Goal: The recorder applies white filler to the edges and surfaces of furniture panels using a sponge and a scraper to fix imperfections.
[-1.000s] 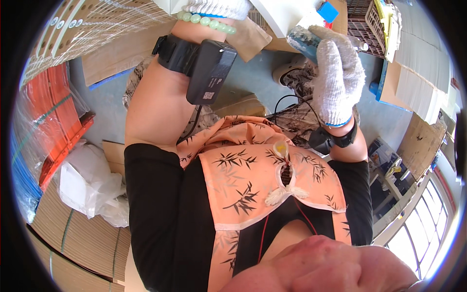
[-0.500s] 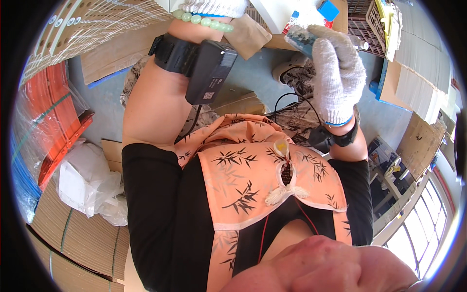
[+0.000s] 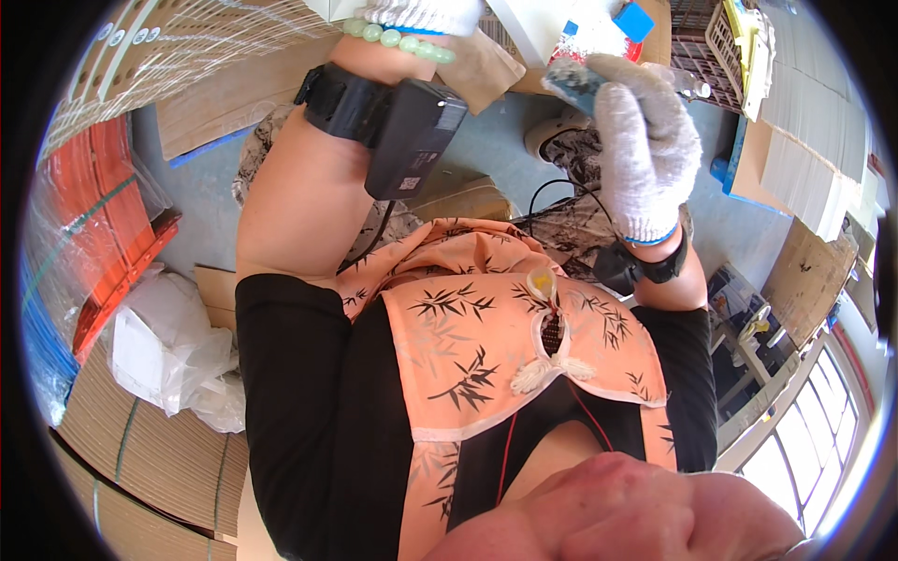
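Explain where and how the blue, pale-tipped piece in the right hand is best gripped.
Probably by its right end, from the right, as the gloved right hand holds it: the blue, pale-tipped piece looks longish, and its scuffed pale end sticks out free to the left. The glove hides the gripped end's shape.

The site appears to be a workshop or packing area. Left of the peach apron [image 3: 524, 360]: strapped cardboard stacks [image 3: 168, 444] and film-wrapped orange panels [image 3: 112, 220]. Right of it: stacked pale sheets [image 3: 800, 173], a lattice crate [image 3: 734, 47], a barred window [image 3: 800, 453].
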Tool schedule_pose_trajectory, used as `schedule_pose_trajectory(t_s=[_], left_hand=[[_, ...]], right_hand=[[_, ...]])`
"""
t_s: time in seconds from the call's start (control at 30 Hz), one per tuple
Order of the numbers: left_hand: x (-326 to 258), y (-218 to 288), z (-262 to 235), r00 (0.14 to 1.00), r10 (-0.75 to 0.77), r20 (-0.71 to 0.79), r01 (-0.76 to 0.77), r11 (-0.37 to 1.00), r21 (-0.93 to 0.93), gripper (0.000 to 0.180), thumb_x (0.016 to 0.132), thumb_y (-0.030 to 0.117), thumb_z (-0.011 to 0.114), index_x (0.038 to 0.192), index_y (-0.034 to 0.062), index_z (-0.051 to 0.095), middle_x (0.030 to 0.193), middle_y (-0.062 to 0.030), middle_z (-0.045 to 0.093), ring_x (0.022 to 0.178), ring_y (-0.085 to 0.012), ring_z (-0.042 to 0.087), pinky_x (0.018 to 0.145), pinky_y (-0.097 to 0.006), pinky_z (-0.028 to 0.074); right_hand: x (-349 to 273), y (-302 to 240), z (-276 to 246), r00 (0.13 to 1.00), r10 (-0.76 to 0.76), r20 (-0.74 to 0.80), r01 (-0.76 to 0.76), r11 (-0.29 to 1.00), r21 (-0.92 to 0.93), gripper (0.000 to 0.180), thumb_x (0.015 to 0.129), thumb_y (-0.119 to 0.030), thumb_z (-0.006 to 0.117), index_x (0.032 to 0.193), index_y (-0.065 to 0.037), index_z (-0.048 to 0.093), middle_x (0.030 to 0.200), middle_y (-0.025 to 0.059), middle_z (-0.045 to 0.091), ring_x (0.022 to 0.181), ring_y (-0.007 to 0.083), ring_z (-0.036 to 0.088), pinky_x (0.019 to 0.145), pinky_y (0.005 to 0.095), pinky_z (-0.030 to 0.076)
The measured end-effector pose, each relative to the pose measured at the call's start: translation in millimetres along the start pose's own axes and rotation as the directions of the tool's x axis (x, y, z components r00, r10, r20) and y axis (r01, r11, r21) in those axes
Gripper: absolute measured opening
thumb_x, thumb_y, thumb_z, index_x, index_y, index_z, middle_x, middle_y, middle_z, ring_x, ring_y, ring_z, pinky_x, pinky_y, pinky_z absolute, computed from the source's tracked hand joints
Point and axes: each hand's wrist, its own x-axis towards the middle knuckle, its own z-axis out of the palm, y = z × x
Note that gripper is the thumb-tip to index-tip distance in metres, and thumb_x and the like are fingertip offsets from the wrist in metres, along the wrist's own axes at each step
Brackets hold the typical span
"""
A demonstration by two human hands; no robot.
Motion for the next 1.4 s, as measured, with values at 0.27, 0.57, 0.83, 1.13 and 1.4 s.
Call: schedule_pose_trajectory(t_s=[0.27,0.57,0.83,1.13,1.4], left_hand=[[19,-26,-20,0.959,-0.270,0.081,0.282,0.932,-0.229,0.060,0.097,0.068,0.054,0.103,0.0085,0.060,0.081,-0.0055,0.060,0.062,-0.0188,0.059,0.063,-0.033,0.058],[-21,-38,3,0.943,-0.135,0.303,-0.042,0.856,0.515,0.029,0.097,0.020,0.073,0.116,-0.0011,0.067,0.099,-0.0079,0.075,0.085,-0.0131,0.071,0.074,-0.026,0.057],[-50,-29,20,0.960,-0.210,0.185,0.027,0.728,0.685,0.026,0.098,0.019,0.071,0.112,-0.0019,0.065,0.095,-0.0087,0.073,0.083,-0.0112,0.068,0.071,-0.027,0.055],[-64,-48,-2,0.832,-0.192,0.520,-0.393,0.457,0.798,0.020,0.099,0.017,0.069,0.109,0.0003,0.066,0.084,-0.0085,0.068,0.074,-0.0175,0.063,0.067,-0.032,0.051],[-69,-36,15,0.765,-0.268,0.585,-0.464,0.401,0.790,0.021,0.096,0.023,0.071,0.099,0.0022,0.067,0.080,-0.0145,0.065,0.071,-0.0297,0.061,0.067,-0.037,0.050]], right_hand=[[25,24,-28,0.975,0.075,-0.211,-0.059,0.995,0.081,0.027,0.103,-0.016,0.058,0.119,0.003,0.068,0.113,0.0134,0.072,0.099,0.0212,0.070,0.085,0.0339,0.059],[39,45,-70,0.853,0.140,-0.503,-0.035,0.977,0.212,0.035,0.109,-0.025,0.049,0.122,0.001,0.068,0.119,0.0130,0.070,0.099,0.0217,0.070,0.083,0.0323,0.058],[50,49,-79,0.822,0.082,-0.563,0.191,0.892,0.409,0.027,0.098,-0.016,0.063,0.121,-0.003,0.071,0.111,0.0123,0.069,0.090,0.0198,0.067,0.075,0.0315,0.054],[49,12,-57,0.769,-0.162,-0.619,0.438,0.838,0.324,0.027,0.102,-0.006,0.057,0.125,0.005,0.064,0.115,0.0111,0.071,0.101,0.0145,0.065,0.091,0.0277,0.052],[46,17,-73,0.875,0.119,-0.470,0.123,0.883,0.453,0.026,0.104,-0.011,0.055,0.122,0.005,0.066,0.112,0.0097,0.071,0.098,0.0143,0.065,0.090,0.0268,0.050]])
